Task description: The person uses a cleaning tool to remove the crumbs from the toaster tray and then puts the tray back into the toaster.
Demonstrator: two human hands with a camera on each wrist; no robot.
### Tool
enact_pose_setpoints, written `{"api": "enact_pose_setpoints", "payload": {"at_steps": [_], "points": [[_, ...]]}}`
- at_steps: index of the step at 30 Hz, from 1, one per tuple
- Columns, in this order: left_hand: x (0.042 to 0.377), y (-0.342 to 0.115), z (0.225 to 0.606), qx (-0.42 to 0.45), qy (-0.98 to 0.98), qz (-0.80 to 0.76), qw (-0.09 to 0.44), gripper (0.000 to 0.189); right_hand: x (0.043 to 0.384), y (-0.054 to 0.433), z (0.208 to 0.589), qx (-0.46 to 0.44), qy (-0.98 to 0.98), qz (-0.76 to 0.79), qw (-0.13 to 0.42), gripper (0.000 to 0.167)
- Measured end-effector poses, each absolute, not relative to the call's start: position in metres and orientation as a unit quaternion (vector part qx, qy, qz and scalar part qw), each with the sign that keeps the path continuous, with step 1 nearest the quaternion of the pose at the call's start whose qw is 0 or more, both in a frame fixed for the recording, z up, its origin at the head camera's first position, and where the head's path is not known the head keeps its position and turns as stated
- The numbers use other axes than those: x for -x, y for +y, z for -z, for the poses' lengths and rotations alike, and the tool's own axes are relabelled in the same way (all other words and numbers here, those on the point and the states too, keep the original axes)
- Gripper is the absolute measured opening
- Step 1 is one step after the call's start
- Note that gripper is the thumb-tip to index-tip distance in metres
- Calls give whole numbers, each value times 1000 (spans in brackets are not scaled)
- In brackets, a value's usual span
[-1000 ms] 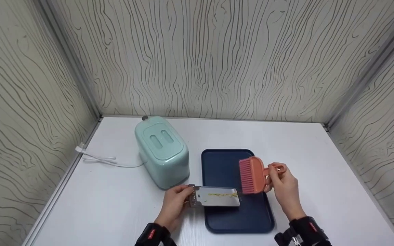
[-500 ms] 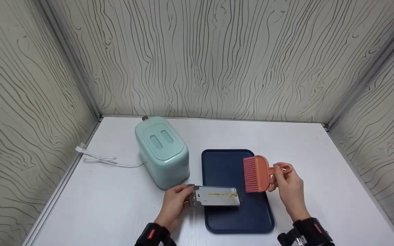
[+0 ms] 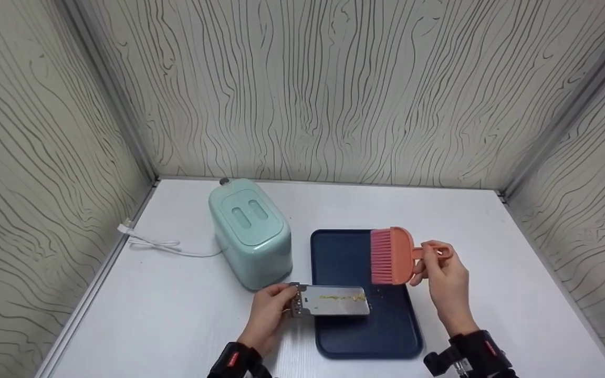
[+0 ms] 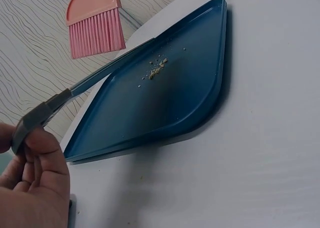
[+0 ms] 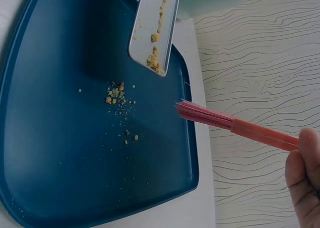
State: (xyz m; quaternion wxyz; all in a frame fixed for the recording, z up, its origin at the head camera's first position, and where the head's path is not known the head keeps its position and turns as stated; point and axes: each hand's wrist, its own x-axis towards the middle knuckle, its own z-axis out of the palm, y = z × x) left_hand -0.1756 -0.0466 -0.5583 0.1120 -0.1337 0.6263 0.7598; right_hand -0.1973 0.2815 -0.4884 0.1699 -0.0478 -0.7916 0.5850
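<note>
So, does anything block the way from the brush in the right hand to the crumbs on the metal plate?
Nothing visible does: only open space above the blue tray shows between the brush in the right hand and the metal plate, whose crumbs lie uncovered.

Brush (image 3: 402,257) orange, bristles (image 3: 381,257) pink; plate (image 3: 334,307) slvr; tray (image 3: 368,336) dk blue; crumbs (image 5: 116,94) ylw; wall (image 3: 308,89) crm w/ gry wavy lines.
</note>
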Motion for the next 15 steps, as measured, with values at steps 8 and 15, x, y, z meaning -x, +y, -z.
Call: {"api": "enact_pose_setpoints", "payload": {"at_steps": [8, 15], "points": [[173, -45, 556, 129, 619, -767, 107, 34, 198, 264, 475, 17, -770, -611, 183, 25], [174, -43, 555, 129, 611, -773, 108, 32, 196, 243, 463, -21, -751, -636, 174, 28]]}}
